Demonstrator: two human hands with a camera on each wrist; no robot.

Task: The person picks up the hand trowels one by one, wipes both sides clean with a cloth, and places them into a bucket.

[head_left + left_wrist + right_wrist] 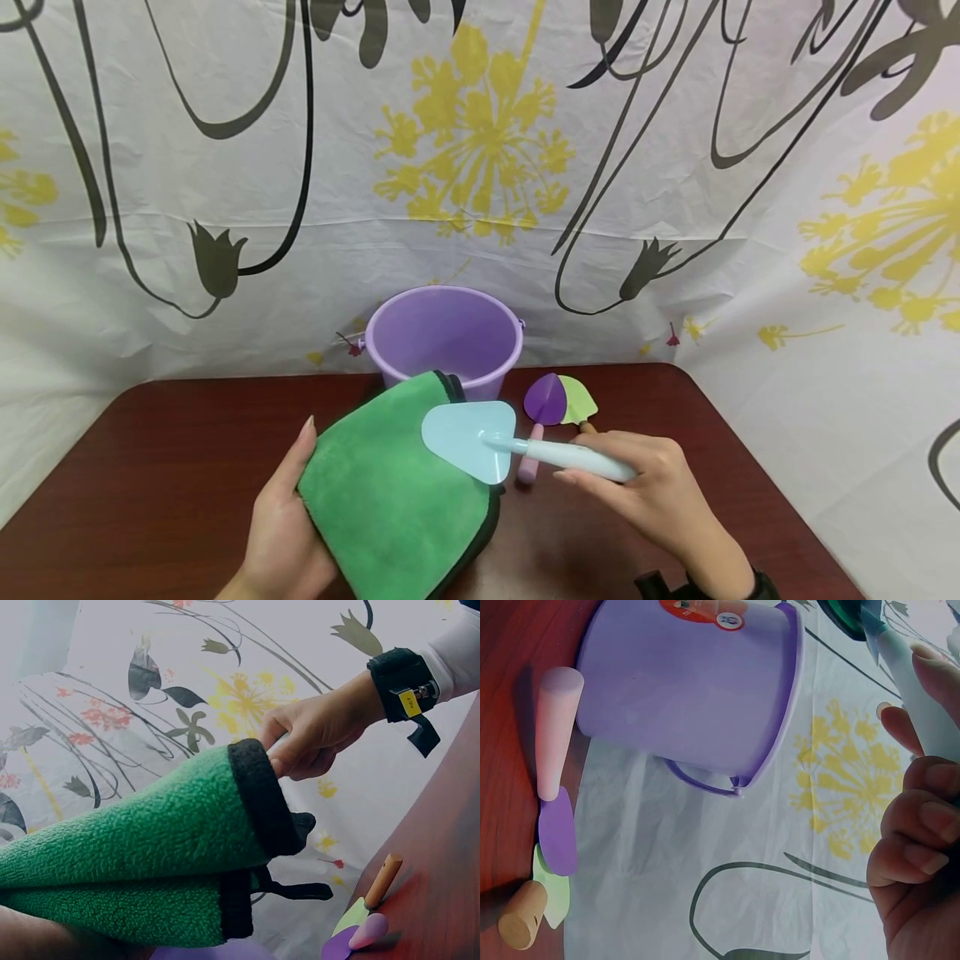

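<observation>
– Green cloth (390,500), lower centre of the head view; the left hand (285,533) holds it from the lower left
– How are that hand's fingers?
– Thumb straight beside the edge; the others are hidden beneath, so I cannot tell how far they bend
– And the right hand (656,479)?
– Lower right, fingers curled round the handle of a light blue trowel (540,451). Its blade covers the cloth's upper right part; I can't tell whether they touch
– Anything behind?
– Purple bucket (442,325) at the centre, and right of it on the table (187,467) a purple spade (545,400) overlapping a green one (577,400)
</observation>
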